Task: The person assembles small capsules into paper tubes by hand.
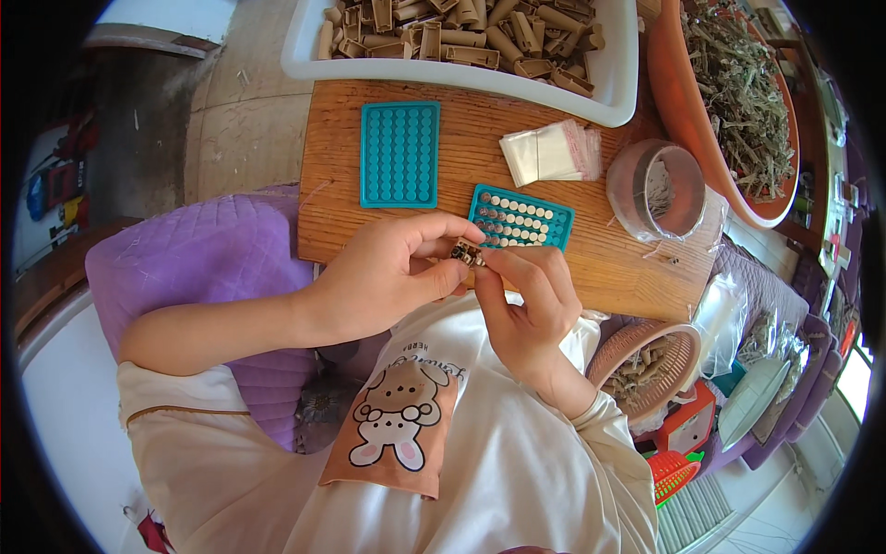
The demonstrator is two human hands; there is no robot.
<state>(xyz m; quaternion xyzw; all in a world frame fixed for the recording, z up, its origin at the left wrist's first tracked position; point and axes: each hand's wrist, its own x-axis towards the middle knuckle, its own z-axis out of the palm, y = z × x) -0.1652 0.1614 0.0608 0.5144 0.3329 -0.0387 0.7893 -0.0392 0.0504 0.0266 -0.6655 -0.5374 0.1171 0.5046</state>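
Nearest the camera, at six o'clock: a cream satin-like top (517, 434) with a brown cartoon-animal panel (397, 425). Just above, near the dial's centre, a small dark-and-tan piece (467, 252), too small to make out fully. Pinched at its left by the fingers of the left hand (383, 268); gripped narrowly at its right end by those of the right hand (531, 295). By the look of it, in the midst of fine two-handed handling; calling next, probably, for a steady left pinch and light, precise right fingertips.

From the piece: at two o'clock, a teal plastic tray of pale and dark discs (565, 226), its near edge partly hidden behind the right hand, so easily nudged. At eleven, a teal rectangular tray with round wells (400, 152); at one, a stack of clear plastic bags (544, 154); between two and three, a clear round container (637, 194), all on the brown wooden desk (609, 277). At twelve, a white plastic tub (623, 74) of tan trough-shaped pieces (461, 39); at four, a pink woven-look basket (678, 365).
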